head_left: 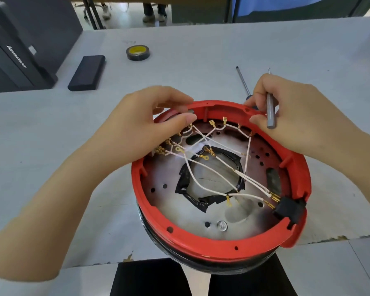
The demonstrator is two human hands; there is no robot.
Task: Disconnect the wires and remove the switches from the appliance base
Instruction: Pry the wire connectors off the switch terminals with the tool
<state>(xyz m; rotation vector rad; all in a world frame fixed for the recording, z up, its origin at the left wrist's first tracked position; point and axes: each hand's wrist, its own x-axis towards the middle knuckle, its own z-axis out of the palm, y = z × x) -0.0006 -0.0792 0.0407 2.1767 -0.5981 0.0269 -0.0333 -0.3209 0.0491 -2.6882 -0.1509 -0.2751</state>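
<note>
Red round base (pixel 201 248) overhangs tabletop (pixel 201 60) near edge; left hand (pixel 137 129) fingers pinch far rim, right hand (pixel 303 116) clamps grey tool (pixel 271 113); white wires (pixel 203 184) inside.

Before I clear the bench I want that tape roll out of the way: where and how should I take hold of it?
The tape roll lies flat on the table, hole up, beyond the red appliance base and clear of other things. Come from straight above and pinch across its outer wall, or hook one finger into the open centre with the thumb outside. Lying flat, its faces probably offer no purchase.
</note>
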